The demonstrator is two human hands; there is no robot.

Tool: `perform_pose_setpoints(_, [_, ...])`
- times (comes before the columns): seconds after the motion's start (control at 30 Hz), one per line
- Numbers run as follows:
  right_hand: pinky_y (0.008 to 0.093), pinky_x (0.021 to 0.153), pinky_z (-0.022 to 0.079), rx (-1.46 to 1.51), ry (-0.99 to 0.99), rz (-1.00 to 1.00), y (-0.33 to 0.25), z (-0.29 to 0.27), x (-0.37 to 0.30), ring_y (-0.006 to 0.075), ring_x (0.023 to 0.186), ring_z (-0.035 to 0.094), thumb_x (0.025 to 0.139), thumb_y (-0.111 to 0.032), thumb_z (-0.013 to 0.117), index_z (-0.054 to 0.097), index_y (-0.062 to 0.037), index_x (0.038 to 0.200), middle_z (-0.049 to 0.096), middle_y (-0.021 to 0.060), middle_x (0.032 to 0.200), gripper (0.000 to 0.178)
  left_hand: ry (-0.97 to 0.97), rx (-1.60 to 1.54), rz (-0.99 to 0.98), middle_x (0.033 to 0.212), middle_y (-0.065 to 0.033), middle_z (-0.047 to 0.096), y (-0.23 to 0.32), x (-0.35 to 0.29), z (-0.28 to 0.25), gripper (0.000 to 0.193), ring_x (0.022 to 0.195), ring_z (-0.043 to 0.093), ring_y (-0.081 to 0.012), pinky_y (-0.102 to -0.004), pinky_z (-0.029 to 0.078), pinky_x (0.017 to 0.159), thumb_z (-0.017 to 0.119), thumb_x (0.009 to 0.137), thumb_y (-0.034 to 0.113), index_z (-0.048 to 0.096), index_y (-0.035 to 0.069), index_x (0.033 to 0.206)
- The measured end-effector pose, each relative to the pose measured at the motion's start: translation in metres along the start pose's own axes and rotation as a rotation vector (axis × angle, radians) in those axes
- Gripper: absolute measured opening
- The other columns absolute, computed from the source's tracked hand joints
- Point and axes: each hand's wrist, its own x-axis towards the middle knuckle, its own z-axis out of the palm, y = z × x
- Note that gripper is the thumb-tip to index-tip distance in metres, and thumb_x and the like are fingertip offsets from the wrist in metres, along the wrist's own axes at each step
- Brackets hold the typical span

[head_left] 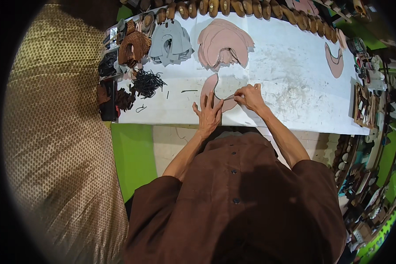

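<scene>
A pink curved shoe-upper piece (210, 83) lies on the white-covered table close in front of me. My left hand (210, 112) rests on its lower left part with fingers spread, pressing it down. At the piece's right end, my right hand (249, 97) has thumb and finger pinched together on a thin dark strip (229, 98), which runs along the inner curve. The exact spot of the pinch is too small to make out. A short dark strip (189, 90) lies left of the piece.
Stacks of pink pieces (226, 37), grey pieces (169, 44) and brown patterned pieces (134, 46) stand at the back left. Black strips (147, 83) are heaped nearer. Wooden shoe lasts (225, 6) line the far edge. One pink piece (335, 66) and a box of tools (364, 105) are at right.
</scene>
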Motion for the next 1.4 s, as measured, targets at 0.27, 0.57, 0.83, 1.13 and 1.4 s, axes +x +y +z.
perform_pose_setpoints(0.27, [0.0495, 0.101, 0.031, -0.106, -0.206, -0.102, 0.006, -0.016, 0.005, 0.0252, 0.102, 0.062, 0.096, -0.033, 0.075, 0.085, -0.0149, 0.102, 0.072, 0.005, 0.091, 0.021, 0.022, 0.001, -0.035, 0.175, -0.0106, 0.03, 0.002, -0.003, -0.001, 0.044, 0.157, 0.029, -0.0373, -0.0799, 0.015, 0.113, 0.073, 0.096, 0.022, 0.069, 0.033, 0.138])
perform_pose_setpoints(0.57, [0.0528, 0.107, 0.033, -0.055, -0.057, -0.106, 0.003, -0.013, 0.004, 0.025, 0.107, 0.063, 0.086, -0.03, 0.077, 0.082, -0.0142, 0.091, 0.069, 0.0042, 0.101, 0.017, 0.045, 0.07, 0.0, 0.172, -0.0126, 0.035, -0.003, -0.002, -0.003, 0.041, 0.156, 0.031, -0.0368, -0.0784, 0.015, 0.114, 0.071, 0.097, 0.03, 0.07, 0.033, 0.138])
perform_pose_setpoints(0.83, [0.0524, 0.106, 0.035, -0.051, -0.106, 0.01, 0.008, -0.008, 0.007, 0.0272, 0.108, 0.064, 0.079, -0.036, 0.079, 0.082, -0.0141, 0.084, 0.07, 0.0057, 0.105, 0.022, -0.059, 0.191, 0.123, 0.173, -0.0105, 0.032, -0.006, 0.005, -0.013, 0.046, 0.157, 0.029, -0.0353, -0.0744, 0.014, 0.117, 0.071, 0.097, 0.032, 0.064, 0.031, 0.143])
perform_pose_setpoints(1.13, [0.0507, 0.102, 0.037, 0.053, -0.092, 0.136, 0.01, -0.007, 0.009, 0.0279, 0.109, 0.065, 0.078, -0.037, 0.081, 0.082, -0.0146, 0.083, 0.071, 0.0063, 0.107, 0.023, -0.09, 0.187, 0.23, 0.175, -0.0094, 0.03, -0.011, 0.012, -0.02, 0.046, 0.158, 0.029, -0.0348, -0.0727, 0.015, 0.119, 0.07, 0.098, 0.032, 0.063, 0.026, 0.143])
perform_pose_setpoints(1.4, [0.0509, 0.1, 0.038, 0.032, -0.081, 0.163, 0.011, -0.005, 0.015, 0.0276, 0.107, 0.065, 0.079, -0.037, 0.082, 0.082, -0.0151, 0.082, 0.072, 0.0045, 0.108, 0.022, -0.062, 0.194, 0.188, 0.176, -0.0078, 0.03, -0.009, 0.007, -0.008, 0.048, 0.159, 0.027, -0.0336, -0.0703, 0.012, 0.121, 0.071, 0.096, 0.029, 0.062, 0.026, 0.143])
